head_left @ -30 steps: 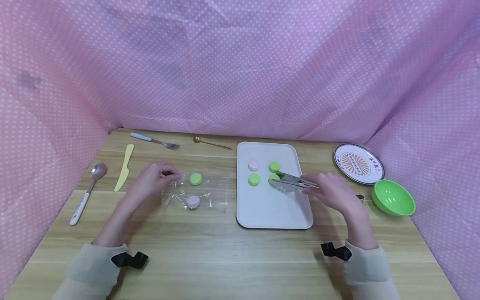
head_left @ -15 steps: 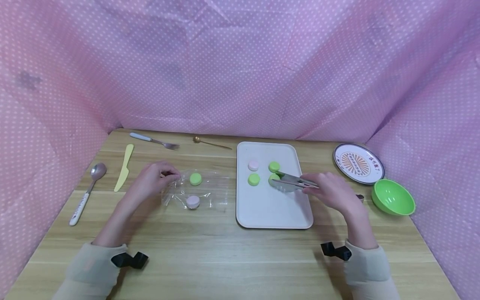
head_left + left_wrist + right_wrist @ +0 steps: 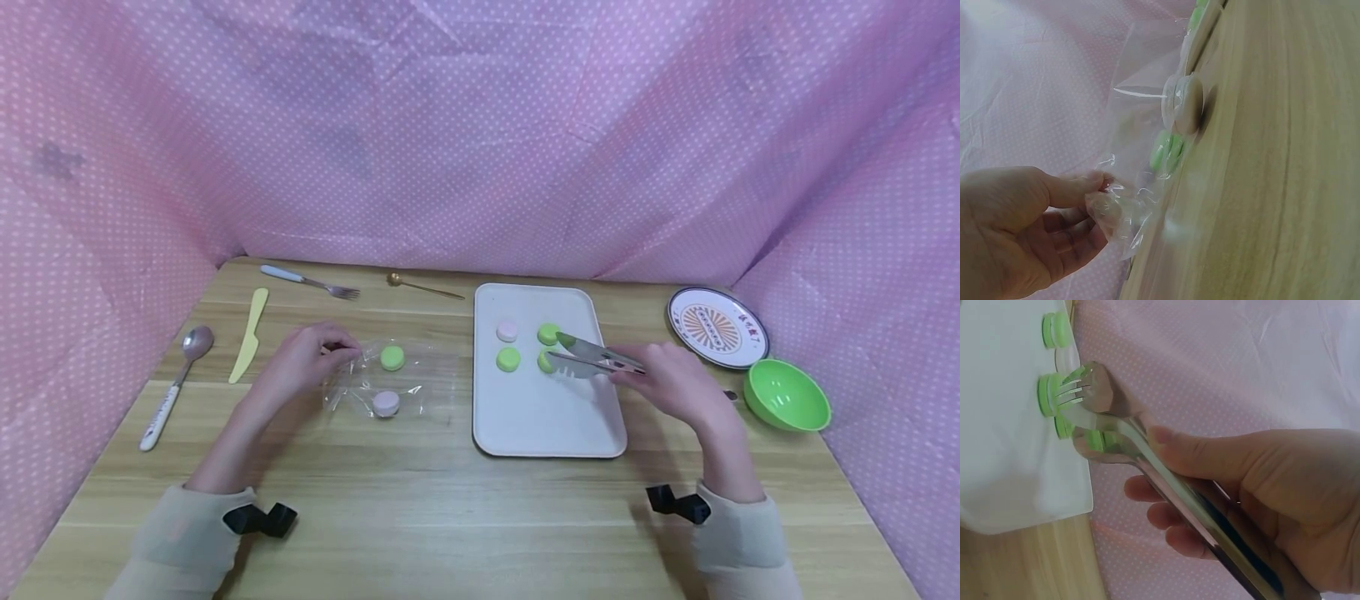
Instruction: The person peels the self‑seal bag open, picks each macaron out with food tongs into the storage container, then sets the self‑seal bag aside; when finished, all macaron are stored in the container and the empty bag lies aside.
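In the head view my left hand pinches the left end of a clear plastic bag. Inside that bag lie a green macaron and a lilac macaron. My right hand grips metal tongs, thumb on one arm and fingers under the other, as the right wrist view shows. Their tips stand apart over the white tray, beside the back right green macaron and over the front right green macaron, which is partly hidden. A pale pink macaron and another green macaron sit to their left.
A spoon, a yellow knife, a fork and a small golden spoon lie at the left and back. To the right are a patterned plate and a green bowl. Pink dotted cloth surrounds the table.
My right hand and the tongs have shifted slightly right, with the tips moving a little back. The left hand, the bag and the macarons look unmoved.
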A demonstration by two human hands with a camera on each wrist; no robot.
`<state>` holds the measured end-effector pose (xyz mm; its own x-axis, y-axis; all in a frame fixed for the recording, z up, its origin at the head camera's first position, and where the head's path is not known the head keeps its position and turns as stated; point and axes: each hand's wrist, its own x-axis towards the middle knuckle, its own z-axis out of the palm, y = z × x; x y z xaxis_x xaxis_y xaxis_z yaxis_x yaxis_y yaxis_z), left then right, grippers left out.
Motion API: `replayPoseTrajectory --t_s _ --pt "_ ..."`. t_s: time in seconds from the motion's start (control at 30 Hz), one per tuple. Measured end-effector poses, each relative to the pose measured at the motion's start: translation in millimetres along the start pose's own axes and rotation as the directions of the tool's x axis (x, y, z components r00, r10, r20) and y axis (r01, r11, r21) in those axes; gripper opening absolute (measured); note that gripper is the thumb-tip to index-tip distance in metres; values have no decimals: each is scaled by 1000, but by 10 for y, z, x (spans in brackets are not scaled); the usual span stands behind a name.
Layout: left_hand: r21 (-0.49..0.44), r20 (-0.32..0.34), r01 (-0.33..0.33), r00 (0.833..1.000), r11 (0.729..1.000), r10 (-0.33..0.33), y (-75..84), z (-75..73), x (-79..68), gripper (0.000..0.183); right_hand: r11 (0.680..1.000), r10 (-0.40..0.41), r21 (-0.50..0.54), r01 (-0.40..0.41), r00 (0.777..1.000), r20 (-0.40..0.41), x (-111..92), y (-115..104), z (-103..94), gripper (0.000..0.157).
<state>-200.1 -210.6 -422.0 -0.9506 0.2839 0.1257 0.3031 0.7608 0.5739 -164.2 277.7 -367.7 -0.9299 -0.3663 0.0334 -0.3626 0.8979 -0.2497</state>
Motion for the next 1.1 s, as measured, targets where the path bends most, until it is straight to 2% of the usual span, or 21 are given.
replayPoseTrajectory --t_s 0.13,0.27,0.43,0.57,0.7,0.93,1.1 --pt "-7 2 -10 1000 1000 10 -19 -4 17 11 998 -57 13 58 997 -48 38 -166 13 35" --pt "7 -5 -16 1000 1000 16 -38 -14 35 11 992 -124 28 125 991 -41 155 -449 113 34" --pt "0 -2 33 999 999 -33 -51 -15 23 11 976 -214 38 215 977 -16 347 -809 286 28" --pt "-3 2 64 998 998 -64 -52 -1 9 12 966 -256 27 256 967 3 475 -1033 403 20" --pt "-3 2 68 998 998 -68 -50 11 14 12 958 -287 -2 287 958 12 601 -1169 515 12" --pt "-3 6 59 998 998 -59 -44 29 24 11 947 -321 -27 321 947 14 759 -1324 649 13" --pt "-3 0 9 1000 1000 -9 -32 44 25 9 947 -319 -30 319 948 9 846 -1438 675 10"
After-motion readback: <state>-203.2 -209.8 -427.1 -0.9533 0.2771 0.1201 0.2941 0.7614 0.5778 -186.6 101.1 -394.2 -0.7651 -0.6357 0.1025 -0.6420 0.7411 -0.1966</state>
